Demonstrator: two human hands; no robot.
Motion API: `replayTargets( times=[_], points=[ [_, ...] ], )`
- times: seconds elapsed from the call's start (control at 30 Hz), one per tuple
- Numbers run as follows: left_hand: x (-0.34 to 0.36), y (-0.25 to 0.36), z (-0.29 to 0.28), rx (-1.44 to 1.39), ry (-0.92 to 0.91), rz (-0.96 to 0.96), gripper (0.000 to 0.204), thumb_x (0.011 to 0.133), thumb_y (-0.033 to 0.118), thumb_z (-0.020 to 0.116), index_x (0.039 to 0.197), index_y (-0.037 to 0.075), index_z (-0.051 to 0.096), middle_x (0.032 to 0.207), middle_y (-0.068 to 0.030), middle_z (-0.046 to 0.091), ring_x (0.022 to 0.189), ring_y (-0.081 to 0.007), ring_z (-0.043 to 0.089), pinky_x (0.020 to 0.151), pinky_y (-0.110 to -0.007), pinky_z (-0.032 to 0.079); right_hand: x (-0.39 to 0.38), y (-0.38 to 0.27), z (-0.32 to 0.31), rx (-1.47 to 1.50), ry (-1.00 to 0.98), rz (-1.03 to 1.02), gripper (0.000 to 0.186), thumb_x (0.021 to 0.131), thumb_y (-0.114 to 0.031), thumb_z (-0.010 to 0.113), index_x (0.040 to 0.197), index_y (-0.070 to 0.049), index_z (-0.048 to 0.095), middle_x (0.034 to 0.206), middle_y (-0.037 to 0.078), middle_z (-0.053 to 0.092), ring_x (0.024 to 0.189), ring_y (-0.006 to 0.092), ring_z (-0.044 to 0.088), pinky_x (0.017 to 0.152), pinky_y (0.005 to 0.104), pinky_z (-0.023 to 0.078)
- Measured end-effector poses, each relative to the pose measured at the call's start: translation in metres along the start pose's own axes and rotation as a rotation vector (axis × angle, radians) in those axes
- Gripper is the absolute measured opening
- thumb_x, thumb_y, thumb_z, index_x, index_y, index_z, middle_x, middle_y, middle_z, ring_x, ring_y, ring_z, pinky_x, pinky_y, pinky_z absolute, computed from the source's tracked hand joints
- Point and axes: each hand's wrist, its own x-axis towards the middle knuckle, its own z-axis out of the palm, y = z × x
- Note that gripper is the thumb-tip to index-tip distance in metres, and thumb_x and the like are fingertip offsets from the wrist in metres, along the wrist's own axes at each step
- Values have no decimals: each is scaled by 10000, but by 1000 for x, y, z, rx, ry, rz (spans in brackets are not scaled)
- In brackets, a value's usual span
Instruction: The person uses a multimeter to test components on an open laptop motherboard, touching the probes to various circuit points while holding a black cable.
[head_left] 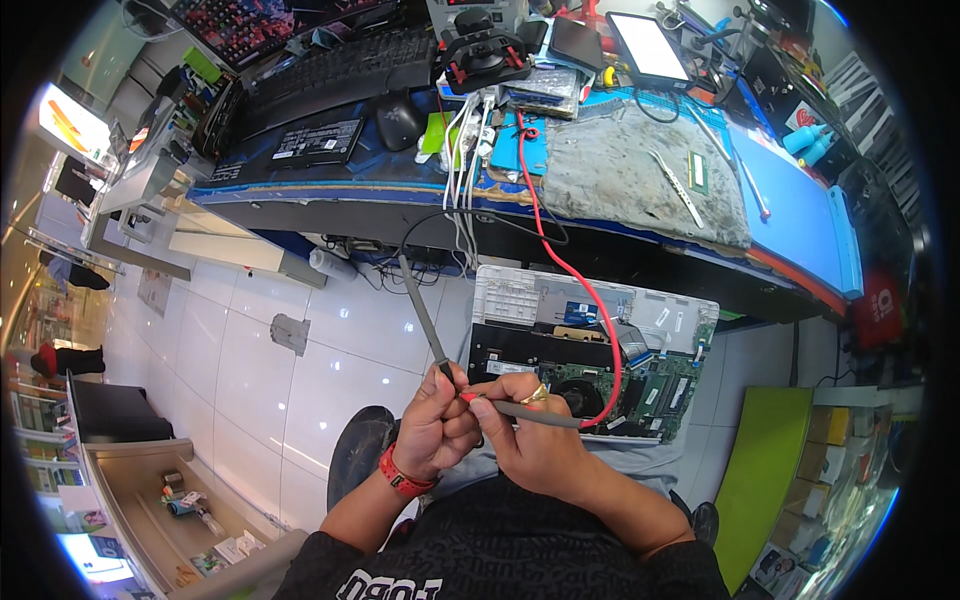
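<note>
My left hand (pixel 437 425) is closed around a grey test probe (pixel 424 315) with a black lead, its handle slanting up and away. Close beside it, my right hand (pixel 540 445) is closed on a second grey test probe (pixel 545 414) with a red tip, lying nearly level. The fingertips of both hands almost meet; whether the probe tips touch I cannot tell. A red lead (pixel 613 350) loops from the right probe up to the workbench. Under and beyond my hands, an opened laptop base (pixel 540 355) rests across my lap, its fan and green circuit board exposed.
On the workbench lie a grey cloth (pixel 600 180), tweezers (pixel 678 188), a memory module (pixel 697 172), a mouse (pixel 398 122) and a laptop battery (pixel 318 143). White cables (pixel 463 150) hang over the bench edge. A green panel (pixel 760 480) stands at right, a wooden-looking drawer unit (pixel 140 465) at left.
</note>
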Motion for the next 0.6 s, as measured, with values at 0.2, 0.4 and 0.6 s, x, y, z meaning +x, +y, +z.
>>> replayTargets(
  times=[0.2,0.4,0.6],
  points=[
    [0,0,-1,24,-22,5,235,1109,353,532,1202,147,595,636,84,286,494,-37,218,437,-208,206,1,-2,0,-27,3,-1,181,1006,-113,682,1030,49,605,853,168,687,674,317,723,606,379,558],
    [0,-3,6,165,-28,78,247,1099,357,551,1236,153,578,662,67,365,496,-36,253,442,-214,231,-1,2,-2,-27,3,11,171,1004,-103,675,1008,60,622,891,171,667,701,314,710,617,391,546],
    [-2,-7,10,310,32,173,276,1093,356,558,1262,138,553,747,13,535,500,-28,297,448,-203,259,-3,4,0,44,5,45,171,1005,-105,672,1015,58,617,906,170,654,703,313,701,623,396,539]
  ],
)
